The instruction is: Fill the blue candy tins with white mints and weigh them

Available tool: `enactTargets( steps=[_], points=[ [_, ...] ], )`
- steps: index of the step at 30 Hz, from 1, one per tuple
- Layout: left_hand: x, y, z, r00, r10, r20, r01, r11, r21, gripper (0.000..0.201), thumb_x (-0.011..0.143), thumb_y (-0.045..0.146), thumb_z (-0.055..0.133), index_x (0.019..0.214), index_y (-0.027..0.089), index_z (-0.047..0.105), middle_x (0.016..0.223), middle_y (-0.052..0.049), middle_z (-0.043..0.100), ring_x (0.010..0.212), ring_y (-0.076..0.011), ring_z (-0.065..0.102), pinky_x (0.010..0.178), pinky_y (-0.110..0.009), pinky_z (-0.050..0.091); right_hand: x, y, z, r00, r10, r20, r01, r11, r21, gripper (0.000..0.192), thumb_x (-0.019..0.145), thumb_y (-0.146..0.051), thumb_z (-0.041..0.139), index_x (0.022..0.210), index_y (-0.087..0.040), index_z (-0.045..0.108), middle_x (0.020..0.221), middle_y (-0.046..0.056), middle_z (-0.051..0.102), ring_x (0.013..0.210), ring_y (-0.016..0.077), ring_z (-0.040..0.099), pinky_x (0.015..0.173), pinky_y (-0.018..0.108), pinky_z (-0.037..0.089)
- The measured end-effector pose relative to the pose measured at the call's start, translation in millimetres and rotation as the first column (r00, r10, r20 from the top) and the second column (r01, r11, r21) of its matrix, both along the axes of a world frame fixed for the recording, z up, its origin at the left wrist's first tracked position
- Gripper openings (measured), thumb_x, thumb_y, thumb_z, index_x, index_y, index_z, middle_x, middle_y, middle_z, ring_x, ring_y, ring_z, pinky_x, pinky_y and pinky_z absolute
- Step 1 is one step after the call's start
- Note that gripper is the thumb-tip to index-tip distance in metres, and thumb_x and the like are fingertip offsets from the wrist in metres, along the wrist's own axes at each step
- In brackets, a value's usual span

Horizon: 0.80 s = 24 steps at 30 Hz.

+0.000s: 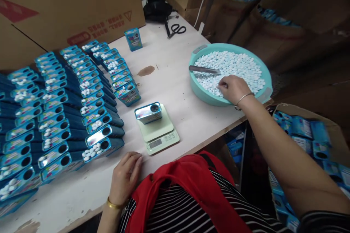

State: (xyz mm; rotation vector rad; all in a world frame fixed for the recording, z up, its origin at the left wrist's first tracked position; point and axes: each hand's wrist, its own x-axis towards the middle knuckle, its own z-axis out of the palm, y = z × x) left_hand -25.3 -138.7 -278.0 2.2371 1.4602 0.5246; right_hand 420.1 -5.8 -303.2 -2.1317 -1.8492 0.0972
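**Right hand in the candy basin, one tin on the scale**

Our right hand (233, 88) pinches into the white candies (232, 66) in the teal basin (197, 89) at the table's right edge. Our left hand (126, 176) rests flat, open, at the near edge. One tin (148, 112) lies on the scale (158, 133), long axis left-right, hole rightward. Box lettering is unreadable.

The table (169, 80) has a pale wooden top with a brown stain (146, 70). On its left side lie many rows of blue tins (62, 105). Near the front edge stands a small scale (158, 131). At the right edge sits a round teal basin (197, 87). At the far side lie black scissors (177, 30), and one blue box (133, 39) stands upright.
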Motion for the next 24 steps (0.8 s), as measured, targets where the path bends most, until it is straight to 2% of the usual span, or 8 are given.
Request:
enactTargets(
  steps=[3, 6, 11, 14, 18, 20, 22, 24],
  points=[
    [-1.5, 0.5, -3.3, 1.000, -0.010, 0.006, 0.010, 1.000, -0.004, 0.018, 0.091, 0.026, 0.049, 0.090, 0.019, 0.065, 0.089, -0.006, 0.066, 0.083, -0.0153, 0.063, 0.075, -0.027, 0.052, 0.1, 7.5, -1.9, 0.999, 0.041, 0.001, -0.040, 0.996, -0.074, 0.016, 0.075, -0.018, 0.053, 0.080, -0.016, 0.067, 0.081, 0.011, 0.067, 0.078, 0.0257, 0.060, 0.071, 0.034, 0.044],
    [-3.3, 0.4, -5.6, 1.000, -0.006, 0.009, 0.006, 1.000, -0.005, 0.020, 0.091, 0.028, 0.048, 0.090, 0.020, 0.066, 0.089, -0.006, 0.066, 0.083, -0.0158, 0.064, 0.074, -0.026, 0.053, 2.2, 12.2, -4.7, 0.998, 0.040, 0.043, -0.038, 0.998, -0.042, 0.024, 0.073, -0.013, 0.047, 0.082, -0.015, 0.069, 0.084, 0.012, 0.068, 0.080, 0.0260, 0.061, 0.071, 0.034, 0.043],
    [-5.1, 1.2, -8.7, 1.000, 0.004, 0.016, -0.004, 1.000, 0.007, 0.021, 0.091, 0.030, 0.047, 0.088, 0.021, 0.066, 0.088, -0.006, 0.067, 0.081, -0.0164, 0.065, 0.072, -0.026, 0.055, 2.8, 14.3, -6.0, 0.993, 0.115, -0.023, -0.116, 0.992, -0.057, 0.016, 0.073, -0.021, 0.055, 0.080, -0.016, 0.069, 0.074, 0.008, 0.067, 0.070, 0.0215, 0.060, 0.064, 0.030, 0.042],
    [-6.5, 2.6, -11.2, 1.000, 0.002, 0.031, -0.004, 0.999, 0.054, 0.022, 0.091, 0.032, 0.047, 0.086, 0.022, 0.066, 0.086, -0.005, 0.068, 0.079, -0.0165, 0.066, 0.070, -0.025, 0.056, -1.9, 16.6, -1.9, 0.987, 0.154, -0.046, -0.158, 0.983, -0.097, 0.013, 0.071, -0.014, 0.054, 0.070, -0.018, 0.066, 0.068, 0.005, 0.065, 0.067, 0.0193, 0.058, 0.064, 0.028, 0.041],
    [-11.6, 4.2, -19.7, 0.999, 0.005, 0.041, -0.010, 0.992, 0.122, 0.022, 0.091, 0.035, 0.048, 0.086, 0.023, 0.067, 0.085, -0.004, 0.068, 0.078, -0.0166, 0.067, 0.068, -0.023, 0.056, -5.5, 18.4, 5.1, 0.993, 0.100, -0.057, -0.100, 0.995, 0.002, 0.017, 0.073, -0.009, 0.048, 0.069, -0.016, 0.063, 0.073, 0.009, 0.065, 0.075, 0.0219, 0.059, 0.071, 0.031, 0.042],
    [-13.7, 4.6, -25.0, 0.999, 0.011, 0.048, -0.019, 0.987, 0.159, 0.022, 0.090, 0.036, 0.049, 0.087, 0.024, 0.067, 0.085, -0.004, 0.068, 0.078, -0.0164, 0.067, 0.069, -0.023, 0.056, -7.5, 15.6, 11.5, 0.991, 0.049, -0.121, -0.035, 0.993, 0.112, 0.017, 0.075, -0.010, 0.047, 0.070, -0.016, 0.062, 0.075, 0.010, 0.064, 0.078, 0.0232, 0.058, 0.074, 0.034, 0.043],
    [-13.9, 4.8, -28.3, 0.998, 0.020, 0.052, -0.029, 0.984, 0.175, 0.021, 0.089, 0.036, 0.050, 0.087, 0.024, 0.066, 0.085, -0.004, 0.068, 0.078, -0.0159, 0.067, 0.069, -0.022, 0.056, -17.3, 9.4, 22.8, 0.956, 0.038, -0.290, 0.026, 0.977, 0.214, 0.013, 0.077, -0.014, 0.050, 0.073, -0.017, 0.062, 0.076, 0.008, 0.062, 0.076, 0.0224, 0.057, 0.074, 0.036, 0.045],
    [-12.0, 5.2, -28.8, 0.998, 0.029, 0.049, -0.037, 0.986, 0.160, 0.020, 0.089, 0.036, 0.050, 0.085, 0.024, 0.066, 0.085, -0.003, 0.067, 0.077, -0.0152, 0.066, 0.069, -0.022, 0.055, -40.2, 0.5, 39.6, 0.832, 0.106, -0.545, 0.048, 0.964, 0.261, 0.008, 0.079, -0.023, 0.056, 0.078, -0.019, 0.063, 0.076, 0.006, 0.062, 0.070, 0.0200, 0.057, 0.071, 0.036, 0.046]
  ],
)
